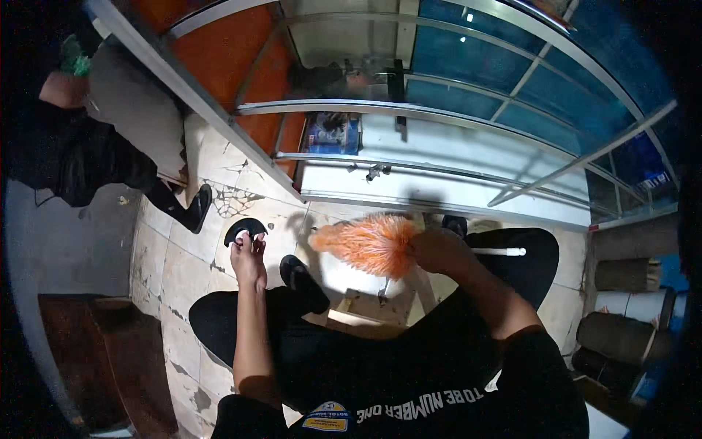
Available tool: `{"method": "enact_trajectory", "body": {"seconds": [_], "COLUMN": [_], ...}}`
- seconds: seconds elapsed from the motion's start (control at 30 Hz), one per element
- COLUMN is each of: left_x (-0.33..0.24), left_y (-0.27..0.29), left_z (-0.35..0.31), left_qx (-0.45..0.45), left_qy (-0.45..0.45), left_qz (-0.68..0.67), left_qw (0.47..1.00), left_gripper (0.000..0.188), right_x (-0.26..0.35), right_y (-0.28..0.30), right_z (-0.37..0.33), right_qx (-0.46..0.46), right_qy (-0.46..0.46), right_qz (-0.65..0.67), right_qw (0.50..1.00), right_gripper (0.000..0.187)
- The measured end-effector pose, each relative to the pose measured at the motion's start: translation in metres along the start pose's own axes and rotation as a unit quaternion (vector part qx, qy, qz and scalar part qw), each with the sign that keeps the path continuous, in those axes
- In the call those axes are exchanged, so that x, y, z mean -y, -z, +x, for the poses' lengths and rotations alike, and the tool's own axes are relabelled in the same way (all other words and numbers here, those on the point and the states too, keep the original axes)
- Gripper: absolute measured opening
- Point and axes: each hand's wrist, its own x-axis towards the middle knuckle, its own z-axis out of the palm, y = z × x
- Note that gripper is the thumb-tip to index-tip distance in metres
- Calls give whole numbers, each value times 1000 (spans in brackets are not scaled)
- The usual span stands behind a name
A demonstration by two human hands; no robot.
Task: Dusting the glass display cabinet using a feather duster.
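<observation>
My right hand [439,252] is closed around the base of a fluffy orange feather duster [365,243]. Its feathers point left, and the pale handle [504,252] sticks out to the right over my knee. My left hand [248,261] pinches a small black rounded object [235,230] with a white part near the fingertips; its exact kind I cannot make out. The two hands are apart, with the duster's tip between them. Beyond the duster is a glass display case [409,111] in a metal frame.
On the case's white bottom [468,186] lie small dark pieces [377,173] and a blue box [333,134]. Another person's black-clothed leg [131,161] reaches in from the left. Stacked rolls or bundles [618,336] stand at the right. A light wooden piece [369,307] is between my legs on the tiled floor [179,274].
</observation>
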Motion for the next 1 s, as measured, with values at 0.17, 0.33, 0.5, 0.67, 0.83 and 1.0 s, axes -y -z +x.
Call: {"method": "enact_trajectory", "body": {"seconds": [0.17, 0.33, 0.5, 0.67, 0.83, 1.0], "left_x": [21, 35, 36, 51, 79, 112], "left_y": [-18, -31, -83, -147, -217, -258], "left_z": [-9, -10, 6, 58, 94, 159], "left_qx": [35, 69, 95, 167, 192, 193], "left_qy": [39, 62, 59, 5, -25, -63], "left_qz": [23, 46, 27, 21, -11, 88], "left_qw": [998, 995, 993, 986, 981, 975], "left_gripper": [15, 16, 16, 15, 8, 9], "right_x": [-3, 22, 11, 3, -2, 28], "right_y": [-50, -27, -29, -32, -128, -141], "right_z": [-12, -8, 5, 12, 20, 51], "right_qx": [-232, -106, 111, 103, 87, 259], "right_qy": [169, 43, 17, 97, 158, 31], "right_qz": [19, 31, 10, -9, -60, -159], "right_qw": [958, 993, 994, 990, 982, 952], "right_gripper": [18, 18, 18, 16, 12, 7]}}
